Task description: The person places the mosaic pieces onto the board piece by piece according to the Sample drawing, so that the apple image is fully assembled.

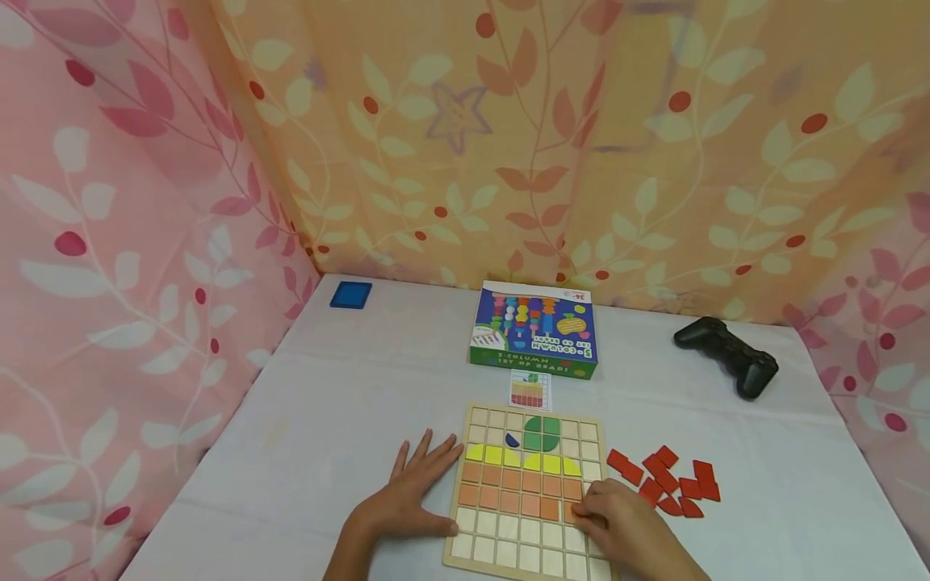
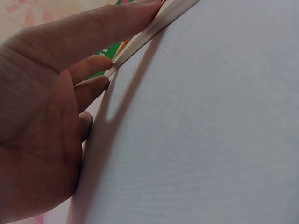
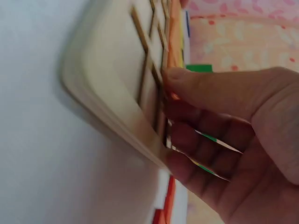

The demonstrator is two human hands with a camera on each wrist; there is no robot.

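A wooden grid board (image 1: 506, 527) lies on the table, with green, dark blue, yellow and orange tiles set in its squares. My left hand (image 1: 408, 498) rests at the board's left side, its fingers spread and thumb touching the edge. In the left wrist view, the left hand (image 2: 51, 88) has fingertips against the wooden rim. My right hand (image 1: 630, 520) pinches an orange tile (image 1: 571, 510) over the right end of the lower orange row. In the right wrist view, the right hand (image 3: 233, 126) has its thumb at the orange tile and its other fingers partly hidden.
Several loose red tiles (image 1: 659, 468) lie right of the board. A small pattern card (image 1: 531, 392) touches the front of a bead-set box (image 1: 534, 331). A black game controller (image 1: 726, 355) is at the back right, a blue square tray (image 1: 351, 294) at the back left.
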